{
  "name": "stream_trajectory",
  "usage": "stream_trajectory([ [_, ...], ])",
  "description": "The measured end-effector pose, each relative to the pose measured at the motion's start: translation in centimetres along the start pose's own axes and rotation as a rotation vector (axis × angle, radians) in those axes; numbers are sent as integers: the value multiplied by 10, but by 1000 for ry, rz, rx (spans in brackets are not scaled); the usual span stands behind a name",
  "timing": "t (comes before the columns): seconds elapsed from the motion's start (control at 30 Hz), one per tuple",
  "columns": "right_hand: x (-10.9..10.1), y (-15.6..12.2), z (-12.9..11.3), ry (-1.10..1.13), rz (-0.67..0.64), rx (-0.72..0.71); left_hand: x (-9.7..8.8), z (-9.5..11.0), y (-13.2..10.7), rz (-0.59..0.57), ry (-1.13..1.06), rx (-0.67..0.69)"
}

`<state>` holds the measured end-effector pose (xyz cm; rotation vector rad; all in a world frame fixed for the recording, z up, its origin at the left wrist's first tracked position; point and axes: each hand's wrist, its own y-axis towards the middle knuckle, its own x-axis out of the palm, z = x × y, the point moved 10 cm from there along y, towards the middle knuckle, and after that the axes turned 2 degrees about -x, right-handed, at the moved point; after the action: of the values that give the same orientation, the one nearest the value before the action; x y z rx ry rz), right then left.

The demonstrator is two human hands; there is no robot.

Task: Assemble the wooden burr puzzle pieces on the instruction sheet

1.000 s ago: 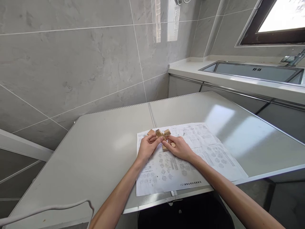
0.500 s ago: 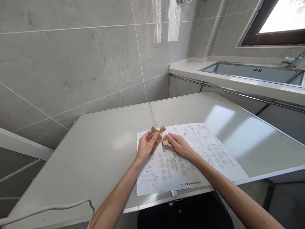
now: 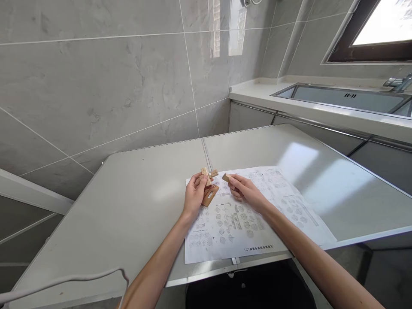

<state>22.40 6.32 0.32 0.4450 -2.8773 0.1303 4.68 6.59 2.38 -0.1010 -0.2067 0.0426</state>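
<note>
- The left hand [image 3: 194, 196] is gripping a pale wooden cluster of notched, interlocked bars [image 3: 207, 189], with thumb and fingers clamped on its near side. One bar is sticking up and another is slanting down towards the paper.
- I can't tell whether that lowest bar is touching the paper or hanging just above it.
- The right hand [image 3: 243, 192] is pinching a single small wooden block [image 3: 225, 177] between thumb and forefinger. It is holding the block just to the right of the cluster, and a gap is showing between the two.
- Both hands are working over a white printed sheet of diagrams [image 3: 257, 223], which is lying flat on a glossy grey table [image 3: 135, 206].
- The wood looks light, stiff and smooth, so nothing should bend or bruise. The cluster looks loosely locked, though, and a bar could slip free.
- I'd judge the safest hold to be across the crossing point, not on a protruding end. The small block wants its flat faces pinched.
- A steel sink [image 3: 347, 96] is sitting in the counter off to the right, and a white cable [image 3: 64, 281] is trailing over the near-left edge.
</note>
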Motion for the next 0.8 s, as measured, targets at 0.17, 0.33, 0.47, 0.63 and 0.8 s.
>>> stream_trajectory([
  [0.17, -8, 3, -3, 9, 34, -55, 2, 0, 2, -37, 96, 24],
  [0.33, -11, 3, -9, 53, 62, -103, 13, 3, -2, -110, 173, 53],
  [0.47, -9, 1, -9, 100, 61, -68, 19, 4, -6, -150, 209, 58],
  [0.63, -8, 1, -9, 82, 52, -62, 25, 0, -7, -207, 245, 32],
  [0.8, -15, 2, -13, -155, 105, -161, 27, 0, -6, -220, 277, 42],
])
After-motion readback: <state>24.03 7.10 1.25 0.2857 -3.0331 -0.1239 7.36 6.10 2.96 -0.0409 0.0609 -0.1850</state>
